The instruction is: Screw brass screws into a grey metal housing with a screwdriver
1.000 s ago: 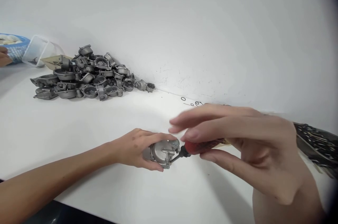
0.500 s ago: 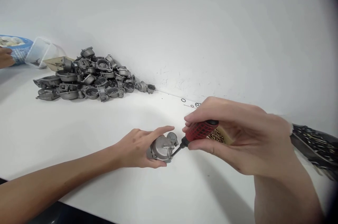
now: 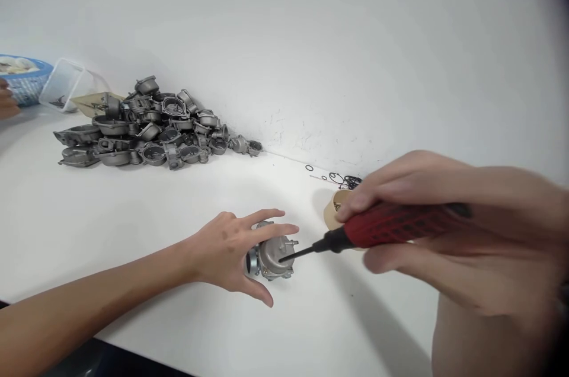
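A small grey metal carburetor part (image 3: 274,256) lies on the white table (image 3: 155,223) near the front middle. My left hand (image 3: 231,255) rests over its left side with fingers spread, touching it loosely. My right hand (image 3: 448,235) grips a red-handled screwdriver (image 3: 391,226). The dark tip of the tool points left at the part and sits against its right face.
A pile of several grey metal castings (image 3: 146,128) lies at the back left against the wall. A clear plastic tub (image 3: 62,85) and a blue basket (image 3: 24,77) stand far left beside another person's hand (image 3: 6,103). Black O-rings (image 3: 338,176) and a tan cup (image 3: 335,209) lie behind my right hand.
My right hand pulled back to the right with the screwdriver, uncovering the tan cup. My left hand's fingers spread apart and loosened on the metal part, which turned slightly.
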Motion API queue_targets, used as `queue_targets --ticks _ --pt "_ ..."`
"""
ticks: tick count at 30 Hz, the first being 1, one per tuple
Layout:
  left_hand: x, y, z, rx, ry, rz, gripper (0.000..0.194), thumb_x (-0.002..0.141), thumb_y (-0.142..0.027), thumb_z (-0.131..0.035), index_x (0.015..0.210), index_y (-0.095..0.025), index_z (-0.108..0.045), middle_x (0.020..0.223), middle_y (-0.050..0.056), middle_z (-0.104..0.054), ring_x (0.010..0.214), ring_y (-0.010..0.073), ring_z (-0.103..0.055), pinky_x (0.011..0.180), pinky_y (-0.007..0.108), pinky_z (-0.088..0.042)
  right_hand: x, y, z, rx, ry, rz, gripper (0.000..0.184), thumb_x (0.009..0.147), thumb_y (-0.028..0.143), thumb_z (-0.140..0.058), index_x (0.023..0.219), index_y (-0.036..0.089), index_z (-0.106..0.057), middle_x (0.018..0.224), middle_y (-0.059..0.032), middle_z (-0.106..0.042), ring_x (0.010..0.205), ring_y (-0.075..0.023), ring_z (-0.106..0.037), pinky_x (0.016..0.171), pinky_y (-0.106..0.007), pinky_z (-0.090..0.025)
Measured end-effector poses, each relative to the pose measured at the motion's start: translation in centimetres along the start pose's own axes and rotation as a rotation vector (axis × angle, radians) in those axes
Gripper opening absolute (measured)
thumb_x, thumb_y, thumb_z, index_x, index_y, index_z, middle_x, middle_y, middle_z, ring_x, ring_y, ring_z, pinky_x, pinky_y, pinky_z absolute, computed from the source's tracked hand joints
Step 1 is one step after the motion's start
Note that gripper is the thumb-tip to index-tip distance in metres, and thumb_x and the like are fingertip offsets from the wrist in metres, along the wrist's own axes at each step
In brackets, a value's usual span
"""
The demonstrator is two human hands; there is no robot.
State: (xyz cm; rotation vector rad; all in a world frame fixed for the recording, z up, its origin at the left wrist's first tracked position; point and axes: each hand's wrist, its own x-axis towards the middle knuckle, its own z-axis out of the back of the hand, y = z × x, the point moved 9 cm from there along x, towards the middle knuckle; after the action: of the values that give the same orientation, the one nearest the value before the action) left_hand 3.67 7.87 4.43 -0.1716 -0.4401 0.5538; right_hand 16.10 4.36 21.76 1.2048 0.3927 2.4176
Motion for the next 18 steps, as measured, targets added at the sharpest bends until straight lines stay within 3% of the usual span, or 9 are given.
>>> queue_targets --ticks 2,5,12,18 --pt "-0.1 0.1 -0.4 0.011 -0.009 -0.003 0.097 0.07 -0.086 -0.06 0.149 -0.033 -0.038 0.149 0.013 -0.052 0.074 0.0199 -0.07 0.061 0.03 -0.052 0.2 0.5 -0.7 0.015 -0.017 0.058 0.045 0.07 0.009 -0.088 0.111 0.021 -0.075 0.08 -0.004 -0.076 0.071 -0.019 -0.072 0.049 -0.028 -0.062" --pt "-0.1 0.4 -0.7 -0.005 -0.008 0.009 0.09 0.073 -0.083 -0.062 0.147 -0.036 -0.038 0.146 0.008 -0.055 0.076 0.0208 -0.071 0.061 0.032 -0.051 0.1 0.8 -1.4 0.057 -0.042 0.133 0.045 0.073 0.009 -0.086 0.115 0.018 -0.073 0.076 -0.003 -0.075 0.072 -0.0188 -0.072 0.054 -0.029 -0.063" --pt "-0.1 0.3 -0.8 -0.045 -0.017 -0.008 0.081 0.08 -0.075 -0.063 0.147 -0.039 -0.034 0.144 0.004 -0.056 0.082 0.0211 -0.071 0.059 0.031 -0.049 -0.3 -0.2 -2.6 0.117 0.002 0.098 0.045 0.074 0.007 -0.084 0.117 0.017 -0.071 0.079 -0.0023 -0.075 0.072 -0.0166 -0.071 0.06 -0.029 -0.063" --pt "0.1 0.1 -0.8 -0.036 -0.015 0.003 0.075 0.081 -0.074 -0.063 0.143 -0.038 -0.041 0.141 0.002 -0.057 0.077 0.0204 -0.071 0.054 0.03 -0.045 -0.2 -0.6 -3.0 0.103 0.039 0.048 0.048 0.075 0.008 -0.083 0.12 0.017 -0.071 0.083 -0.0037 -0.075 0.072 -0.0165 -0.071 0.063 -0.029 -0.064"
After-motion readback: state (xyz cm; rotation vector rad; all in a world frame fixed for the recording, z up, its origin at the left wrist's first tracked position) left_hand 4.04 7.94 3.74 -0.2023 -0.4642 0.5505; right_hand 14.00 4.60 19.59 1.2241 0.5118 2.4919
